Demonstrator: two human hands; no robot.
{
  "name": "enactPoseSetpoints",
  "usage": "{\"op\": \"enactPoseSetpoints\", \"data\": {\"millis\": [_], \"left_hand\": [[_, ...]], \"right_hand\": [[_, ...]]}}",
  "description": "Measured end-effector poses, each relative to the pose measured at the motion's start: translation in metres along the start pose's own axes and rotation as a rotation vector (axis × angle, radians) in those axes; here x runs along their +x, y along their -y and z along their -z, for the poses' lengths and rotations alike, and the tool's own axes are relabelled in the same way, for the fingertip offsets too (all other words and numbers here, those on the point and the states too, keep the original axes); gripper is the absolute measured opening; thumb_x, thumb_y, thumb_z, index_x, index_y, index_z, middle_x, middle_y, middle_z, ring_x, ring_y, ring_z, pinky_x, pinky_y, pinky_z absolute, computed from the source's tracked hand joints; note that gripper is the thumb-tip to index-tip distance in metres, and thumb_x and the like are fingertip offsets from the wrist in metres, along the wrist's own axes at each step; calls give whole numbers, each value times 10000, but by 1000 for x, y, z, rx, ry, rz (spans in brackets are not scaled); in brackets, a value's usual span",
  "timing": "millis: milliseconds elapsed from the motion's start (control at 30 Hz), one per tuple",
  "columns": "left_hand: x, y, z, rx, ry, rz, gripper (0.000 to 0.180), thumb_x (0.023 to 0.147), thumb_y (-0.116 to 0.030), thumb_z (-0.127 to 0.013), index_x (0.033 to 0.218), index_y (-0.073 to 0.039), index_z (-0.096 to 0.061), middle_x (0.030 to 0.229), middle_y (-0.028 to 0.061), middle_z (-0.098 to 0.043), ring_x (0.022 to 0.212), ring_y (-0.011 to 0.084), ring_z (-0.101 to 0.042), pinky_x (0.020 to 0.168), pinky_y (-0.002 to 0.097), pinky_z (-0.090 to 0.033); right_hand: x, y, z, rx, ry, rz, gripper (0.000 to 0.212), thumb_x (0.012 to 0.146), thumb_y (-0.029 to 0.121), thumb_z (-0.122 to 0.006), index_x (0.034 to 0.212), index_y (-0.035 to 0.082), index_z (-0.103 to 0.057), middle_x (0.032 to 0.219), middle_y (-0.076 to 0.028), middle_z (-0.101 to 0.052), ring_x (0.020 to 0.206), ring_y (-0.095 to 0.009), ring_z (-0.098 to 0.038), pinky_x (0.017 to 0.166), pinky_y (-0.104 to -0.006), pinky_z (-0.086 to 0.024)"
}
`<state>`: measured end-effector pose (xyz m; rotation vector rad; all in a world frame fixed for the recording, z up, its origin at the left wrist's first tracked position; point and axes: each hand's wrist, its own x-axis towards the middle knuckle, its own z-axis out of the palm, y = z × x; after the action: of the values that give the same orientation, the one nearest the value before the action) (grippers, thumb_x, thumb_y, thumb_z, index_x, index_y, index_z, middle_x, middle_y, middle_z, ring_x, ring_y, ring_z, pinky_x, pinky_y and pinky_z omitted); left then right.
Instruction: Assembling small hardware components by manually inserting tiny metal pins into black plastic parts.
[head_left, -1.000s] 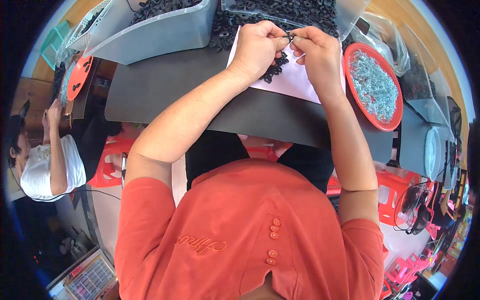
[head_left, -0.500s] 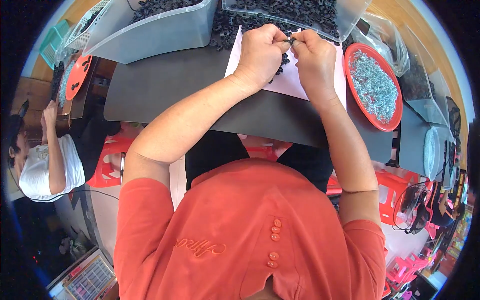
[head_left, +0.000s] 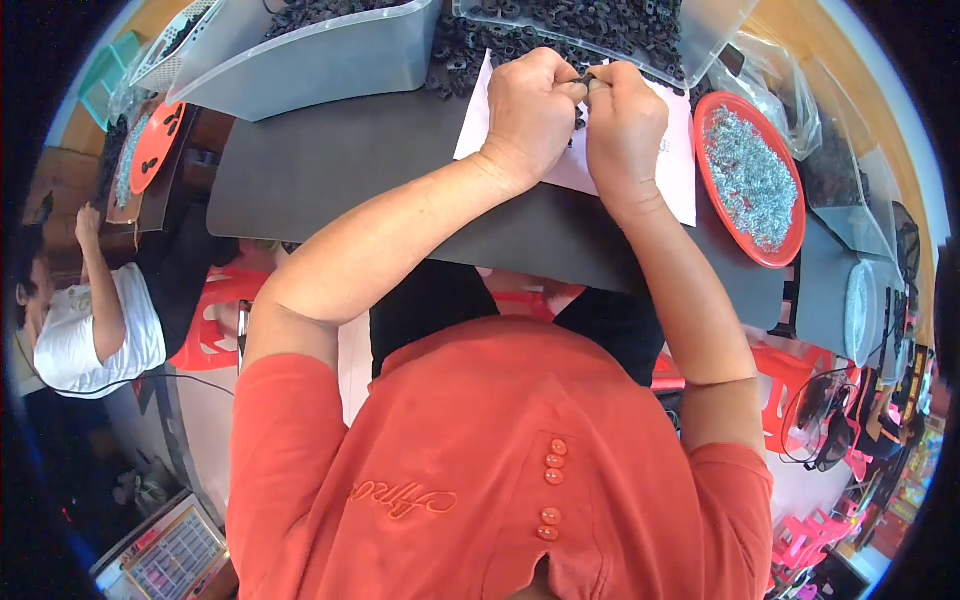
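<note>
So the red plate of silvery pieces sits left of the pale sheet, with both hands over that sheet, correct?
Not left: the red plate of silvery pieces sits right of the pale sheet, as the head view shows. The left hand and right hand are indeed over it.

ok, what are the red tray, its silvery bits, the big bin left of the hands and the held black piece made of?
Red tray: likely plastic; smooth, evenly coloured.
Silvery bits: probably metal; bright glints.
Big bin: likely plastic; cloudy, translucent-looking wall.
Held black piece: maybe plastic or rubber; dark, mostly covered, finish unclear.
</note>
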<state>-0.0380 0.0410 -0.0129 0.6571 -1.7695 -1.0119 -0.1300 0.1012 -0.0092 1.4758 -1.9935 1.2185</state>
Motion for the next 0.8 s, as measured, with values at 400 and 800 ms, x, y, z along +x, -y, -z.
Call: {"op": "enactPoseSetpoints", "data": {"millis": [400, 800], "left_hand": [[1, 1, 1, 143, -30, -313, 81, 742, -3, -661, 798, 20, -608, 678, 106, -624, 565, 165, -581, 551, 292, -468], [0, 5, 2, 123, 17, -158, 89, 734, -5, -676, 807, 13, -627, 685, 116, -645, 597, 156, -603, 565, 294, -478]], "right_hand": [[2, -6, 11, 452, 57, -255, 111, 779, 65, -565, 796, -18, -636, 638, -169, -622, 589, -304, -617, 563, -373, -473], [-4, 2, 0, -7, -122, 146, 57, 753, 49, -570, 788, 11, -595, 689, -163, -619, 616, -344, -620, 586, -426, -498]]}}
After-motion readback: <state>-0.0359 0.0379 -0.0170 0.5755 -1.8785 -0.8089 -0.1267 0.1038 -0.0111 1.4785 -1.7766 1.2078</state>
